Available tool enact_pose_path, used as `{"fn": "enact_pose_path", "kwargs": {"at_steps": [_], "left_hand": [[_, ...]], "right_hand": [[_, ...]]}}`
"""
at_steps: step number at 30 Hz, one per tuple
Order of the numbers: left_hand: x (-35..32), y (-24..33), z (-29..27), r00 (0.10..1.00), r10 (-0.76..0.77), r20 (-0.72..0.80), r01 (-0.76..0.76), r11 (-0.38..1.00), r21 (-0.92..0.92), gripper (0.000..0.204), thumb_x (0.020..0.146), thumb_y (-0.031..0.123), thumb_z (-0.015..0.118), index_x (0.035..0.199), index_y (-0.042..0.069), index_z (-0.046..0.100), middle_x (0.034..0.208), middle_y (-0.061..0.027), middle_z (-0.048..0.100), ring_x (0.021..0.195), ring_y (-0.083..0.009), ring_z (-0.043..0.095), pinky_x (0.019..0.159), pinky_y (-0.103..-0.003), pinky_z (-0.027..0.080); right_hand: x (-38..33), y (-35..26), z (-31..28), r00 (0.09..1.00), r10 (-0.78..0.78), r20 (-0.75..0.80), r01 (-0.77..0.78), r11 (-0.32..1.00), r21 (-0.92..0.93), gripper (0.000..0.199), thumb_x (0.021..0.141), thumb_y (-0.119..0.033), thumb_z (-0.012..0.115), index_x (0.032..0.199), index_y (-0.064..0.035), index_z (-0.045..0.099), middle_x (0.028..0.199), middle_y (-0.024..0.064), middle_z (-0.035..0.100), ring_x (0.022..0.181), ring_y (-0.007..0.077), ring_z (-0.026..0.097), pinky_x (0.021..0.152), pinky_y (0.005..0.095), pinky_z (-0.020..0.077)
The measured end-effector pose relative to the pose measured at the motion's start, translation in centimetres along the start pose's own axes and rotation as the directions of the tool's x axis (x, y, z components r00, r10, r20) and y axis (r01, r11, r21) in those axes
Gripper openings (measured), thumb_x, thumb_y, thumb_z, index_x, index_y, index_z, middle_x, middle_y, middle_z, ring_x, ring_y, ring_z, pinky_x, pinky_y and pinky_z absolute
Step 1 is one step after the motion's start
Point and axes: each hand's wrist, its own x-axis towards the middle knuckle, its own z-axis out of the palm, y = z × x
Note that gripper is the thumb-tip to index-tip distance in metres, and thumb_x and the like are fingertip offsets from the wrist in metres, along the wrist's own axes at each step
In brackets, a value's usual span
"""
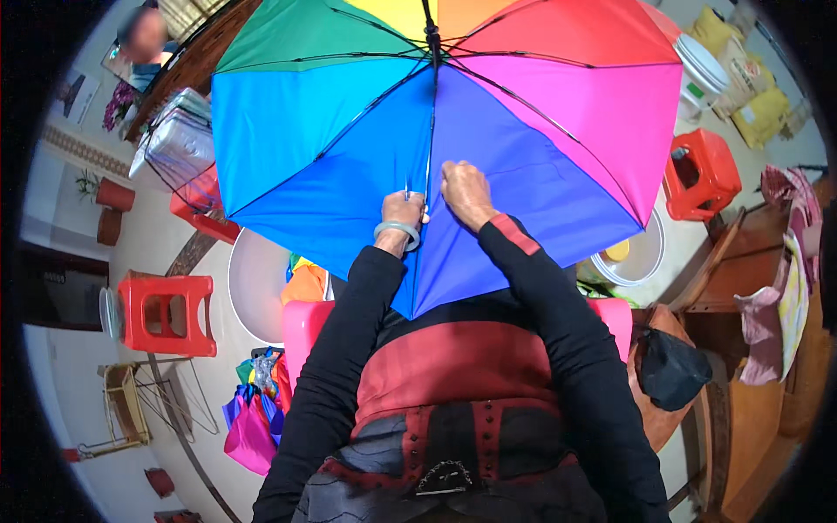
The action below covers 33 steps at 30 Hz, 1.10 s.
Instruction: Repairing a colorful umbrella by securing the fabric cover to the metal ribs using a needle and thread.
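Observation:
An open rainbow umbrella [488, 113] fills the upper middle of the view, seen from its inside, with black ribs and a centre shaft [431, 35]. My left hand [403, 212], with a pale bangle on the wrist, pinches a rib where the light blue and dark blue panels meet. My right hand [465, 193] presses on the dark blue panel just beside that rib. Both hands work close together near the umbrella's lower edge, above my lap.
A red plastic stool [166, 314] stands at left and another red stool [702, 174] at right. A pile of folded colourful umbrellas [253, 418] lies on the floor at lower left. A white basin [257, 283] and a metal bowl [641, 257] flank me. A person sits at far upper left.

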Motion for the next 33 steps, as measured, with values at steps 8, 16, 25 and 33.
{"fn": "enact_pose_path", "kwargs": {"at_steps": [8, 16, 25, 33], "left_hand": [[-0.4, 1.0, -0.5, 0.997, -0.066, 0.029, 0.067, 0.997, -0.034, 0.02, 0.083, 0.018, 0.054, 0.069, 0.004, 0.054, 0.053, -0.0039, 0.054, 0.037, -0.0094, 0.043, 0.033, -0.023, 0.03], [-0.3, 0.8, -0.8, 0.996, -0.064, 0.055, 0.068, 0.994, -0.08, 0.017, 0.084, 0.016, 0.054, 0.072, 0.003, 0.054, 0.059, -0.0051, 0.056, 0.04, -0.0099, 0.046, 0.033, -0.023, 0.032], [0.1, 1.4, -0.5, 0.983, -0.153, 0.103, 0.172, 0.964, -0.205, 0.015, 0.083, 0.012, 0.054, 0.072, 0.0, 0.053, 0.062, -0.007, 0.057, 0.042, -0.0124, 0.048, 0.035, -0.023, 0.033], [0.4, 0.5, -0.1, 0.987, -0.118, 0.112, 0.141, 0.965, -0.222, 0.014, 0.078, 0.009, 0.053, 0.067, 0.0, 0.053, 0.059, -0.0088, 0.057, 0.04, -0.0135, 0.049, 0.033, -0.024, 0.034]], "right_hand": [[-0.5, -0.6, -0.4, 0.98, -0.087, 0.177, 0.093, 0.995, -0.025, 0.015, 0.074, -0.009, 0.047, 0.08, -0.004, 0.061, 0.082, 0.0205, 0.061, 0.077, 0.0352, 0.06, 0.066, 0.0447, 0.0478], [-0.4, -1.5, -1.2, 0.922, -0.05, 0.384, 0.071, 0.997, -0.041, 0.018, 0.075, -0.01, 0.048, 0.083, -0.0034, 0.063, 0.088, 0.0204, 0.061, 0.083, 0.0352, 0.06, 0.069, 0.0431, 0.0483], [-0.4, -1.2, 0.0, 0.948, 0.03, 0.318, -0.051, 0.997, 0.058, 0.017, 0.074, -0.013, 0.052, 0.076, 0.0002, 0.062, 0.084, 0.0212, 0.061, 0.08, 0.0355, 0.06, 0.067, 0.0436, 0.0485], [-0.6, 0.2, 2.6, 0.988, -0.029, 0.149, 0.005, 0.987, 0.158, 0.019, 0.077, -0.015, 0.045, 0.066, -0.0012, 0.053, 0.068, 0.0208, 0.055, 0.068, 0.0385, 0.055, 0.058, 0.0467, 0.0414]]}}
